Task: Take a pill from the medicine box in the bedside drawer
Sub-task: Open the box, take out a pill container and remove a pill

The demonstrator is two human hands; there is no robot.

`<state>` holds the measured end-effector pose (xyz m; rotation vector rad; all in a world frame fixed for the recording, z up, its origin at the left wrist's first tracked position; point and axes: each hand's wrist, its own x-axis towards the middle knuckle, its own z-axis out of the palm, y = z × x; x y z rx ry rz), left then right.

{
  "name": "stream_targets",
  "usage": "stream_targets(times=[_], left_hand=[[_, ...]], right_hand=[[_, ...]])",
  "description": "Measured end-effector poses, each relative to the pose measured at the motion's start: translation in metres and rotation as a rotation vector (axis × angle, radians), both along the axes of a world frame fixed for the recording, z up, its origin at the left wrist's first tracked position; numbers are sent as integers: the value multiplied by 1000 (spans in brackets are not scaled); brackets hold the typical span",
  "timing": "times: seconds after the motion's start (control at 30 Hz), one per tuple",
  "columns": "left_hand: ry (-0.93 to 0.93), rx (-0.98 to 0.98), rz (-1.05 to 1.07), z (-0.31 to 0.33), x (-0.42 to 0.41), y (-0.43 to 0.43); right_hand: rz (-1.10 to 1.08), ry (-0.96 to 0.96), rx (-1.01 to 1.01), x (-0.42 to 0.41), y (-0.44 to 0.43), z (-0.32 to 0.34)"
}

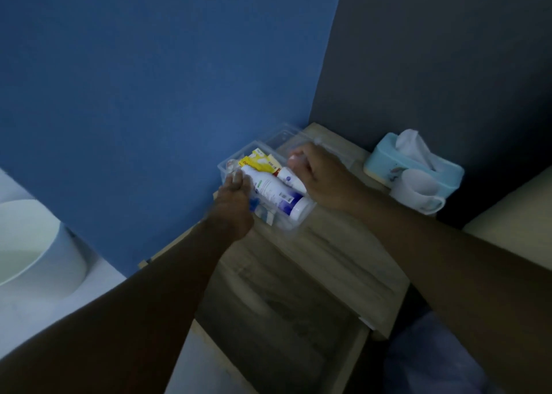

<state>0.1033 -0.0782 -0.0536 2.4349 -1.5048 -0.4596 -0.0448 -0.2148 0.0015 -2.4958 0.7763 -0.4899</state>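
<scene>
A clear plastic medicine box (288, 225) stands on the wooden bedside table (343, 253), against the blue wall. Its clear lid (283, 135) is swung open behind it. Inside lie a large white bottle (274, 193), a smaller white tube (291, 180) and yellow packets (257, 159). My left hand (236, 207) grips the box's left wall, thumb near the bottle's cap. My right hand (318, 175) hovers over the box's right side with fingers curled; what they hold is hidden. The drawer (268, 304) below is pulled open and dark inside.
A light blue tissue box (385, 160) and a white mug (418, 192) stand at the table's right rear. A white round bin (33, 244) sits on the floor at left. The dark wall is behind, with a bed edge at right.
</scene>
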Motion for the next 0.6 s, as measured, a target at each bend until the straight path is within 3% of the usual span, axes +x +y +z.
stream_targets(times=[0.13,0.27,0.33,0.5,0.6], left_hand=[[324,-352,156,39,-24,0],[1066,-606,316,86,-65,-2],[1326,-664,306,106,-81,6],[1628,-710,203,129,-110,29],[1701,-736,192,136,-123,35]], right_hand=[[-29,-7,20,-35,11,37],[-32,-40,41,-56,29,79],[12,-53,15,-64,39,98],[72,-49,-84,-84,61,129],[86,-51,-118,-97,71,141]])
